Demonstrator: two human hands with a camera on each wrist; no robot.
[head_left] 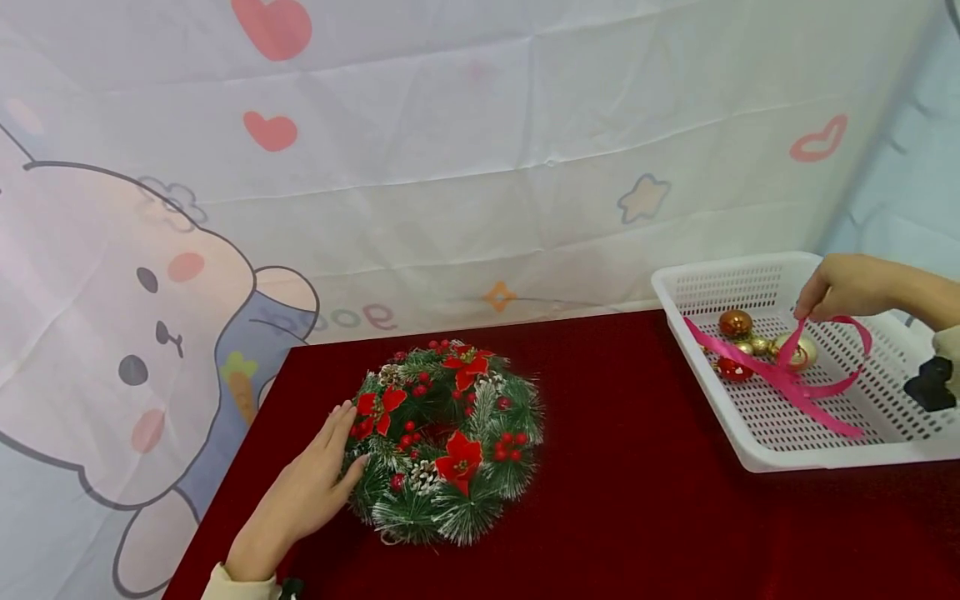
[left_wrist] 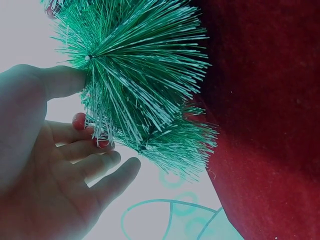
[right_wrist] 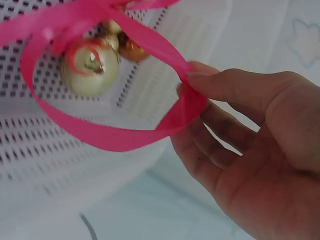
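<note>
A green frosted wreath (head_left: 480, 425) with red poinsettias, berries and pinecones lies on the dark red cloth. My left hand (head_left: 311, 479) rests against its left side, fingers extended along the outer needles; the left wrist view shows the thumb and fingers spread at the wreath's edge. Over the white basket, my right hand (head_left: 847, 287) pinches a loop of pink ribbon (head_left: 795, 387) between thumb and fingers. In the right wrist view the loop of ribbon (right_wrist: 115, 137) hangs from those fingertips. The ribbon's other strands trail over the basket's floor and left rim.
The white perforated basket (head_left: 712, 408) stands at the right of the cloth-covered table (head_left: 615, 517). Inside lie several shiny baubles, among them a copper one (head_left: 735, 323), a red one (head_left: 733, 369) and a pale gold one (head_left: 802, 352). A printed curtain (head_left: 465, 167) hangs behind.
</note>
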